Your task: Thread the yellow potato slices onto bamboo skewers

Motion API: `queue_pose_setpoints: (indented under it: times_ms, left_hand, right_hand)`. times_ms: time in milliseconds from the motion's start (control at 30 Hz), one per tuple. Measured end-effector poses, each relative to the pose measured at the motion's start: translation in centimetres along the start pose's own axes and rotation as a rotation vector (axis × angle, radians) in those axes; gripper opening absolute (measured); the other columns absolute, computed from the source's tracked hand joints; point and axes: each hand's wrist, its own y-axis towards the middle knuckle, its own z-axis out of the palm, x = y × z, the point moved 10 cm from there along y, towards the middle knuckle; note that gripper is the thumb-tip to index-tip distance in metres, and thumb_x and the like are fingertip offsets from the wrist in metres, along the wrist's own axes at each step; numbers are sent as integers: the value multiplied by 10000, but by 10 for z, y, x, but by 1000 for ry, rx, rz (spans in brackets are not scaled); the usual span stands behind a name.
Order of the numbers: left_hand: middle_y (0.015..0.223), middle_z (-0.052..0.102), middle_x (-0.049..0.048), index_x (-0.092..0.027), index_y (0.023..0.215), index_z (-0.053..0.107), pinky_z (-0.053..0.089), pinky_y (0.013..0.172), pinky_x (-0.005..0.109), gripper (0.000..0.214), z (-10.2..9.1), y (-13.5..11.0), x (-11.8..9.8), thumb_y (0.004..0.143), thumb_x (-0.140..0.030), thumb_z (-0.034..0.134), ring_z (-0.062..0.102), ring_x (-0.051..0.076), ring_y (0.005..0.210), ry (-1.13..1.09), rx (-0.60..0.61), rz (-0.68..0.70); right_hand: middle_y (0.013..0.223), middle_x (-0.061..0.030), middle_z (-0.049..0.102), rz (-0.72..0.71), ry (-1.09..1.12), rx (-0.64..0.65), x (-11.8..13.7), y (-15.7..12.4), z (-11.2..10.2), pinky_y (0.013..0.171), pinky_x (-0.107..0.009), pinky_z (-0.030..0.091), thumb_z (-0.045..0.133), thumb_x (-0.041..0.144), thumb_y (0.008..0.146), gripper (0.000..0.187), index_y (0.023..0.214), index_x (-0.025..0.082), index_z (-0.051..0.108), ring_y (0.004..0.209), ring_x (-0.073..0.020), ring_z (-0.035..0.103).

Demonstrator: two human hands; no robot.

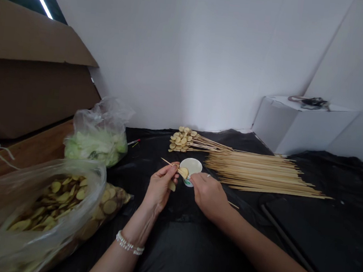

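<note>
My left hand [161, 186] is closed in a pinch on pale potato slices [183, 172], with another slice showing below its fingers. My right hand [207, 194] is closed on a thin bamboo skewer [169, 162] that passes through the slice, its tip pointing up-left and its back end sticking out past the hand. A small white cup [192, 166] stands just behind both hands. A pearl bracelet [128, 244] is on my left wrist.
A clear bag of potato slices [57, 202] lies at the front left, a bag of green leaves [98, 141] behind it. Finished skewers with slices [184, 138] and a pile of bare skewers [259, 172] lie on the black sheet [187, 251]. A cardboard box [27, 73] stands left, a white box [298, 124] right.
</note>
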Motion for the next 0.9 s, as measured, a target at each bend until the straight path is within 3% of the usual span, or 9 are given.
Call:
queue_pose_setpoints:
  times_ms: [200, 333, 467, 633, 900]
  left_hand:
    - [708, 641, 30, -87, 892, 714, 462, 494, 118, 238, 2, 0, 7, 664, -135, 763, 543, 41, 546, -76, -2, -60]
    - [791, 662, 79, -87, 907, 681, 501, 532, 172, 188, 5, -3, 18, 808, -242, 644, 585, 78, 586, -285, -11, -247]
    - [936, 663, 151, -94, 1007, 645, 546, 643, 281, 383, 16, -10, 21, 887, -418, 480, 644, 168, 754, -459, 64, -390]
    - [1031, 662, 171, -91, 1146, 596, 537, 719, 350, 445, 21, -13, 17, 907, -419, 413, 646, 226, 895, -441, 136, -375]
    - [1025, 677, 162, -81, 1180, 575, 508, 803, 338, 455, 35, -22, 18, 917, -407, 398, 643, 212, 938, -435, 211, -425]
  right_hand:
    - [822, -30, 647, 125, 71, 54, -14, 1, 2, 652, -244, 323, 373, 232, 957, 232, 886, 185, 589, 745, -142, 568]
    - [834, -33, 647, 210, 171, -19, -25, 1, -5, 655, -236, 333, 364, 230, 955, 238, 879, 181, 585, 742, -138, 571]
    - [761, -8, 621, 185, 358, -114, -22, 1, -12, 632, -224, 340, 415, 226, 925, 204, 818, 183, 583, 685, -122, 548]
    - [583, 64, 498, 180, 530, -66, -12, 0, -8, 543, -198, 305, 619, 211, 785, 40, 764, 192, 591, 530, -84, 441]
    - [726, 18, 588, 84, 483, -57, -2, 1, -5, 636, -210, 345, 548, 193, 840, 98, 780, 189, 626, 661, -104, 504]
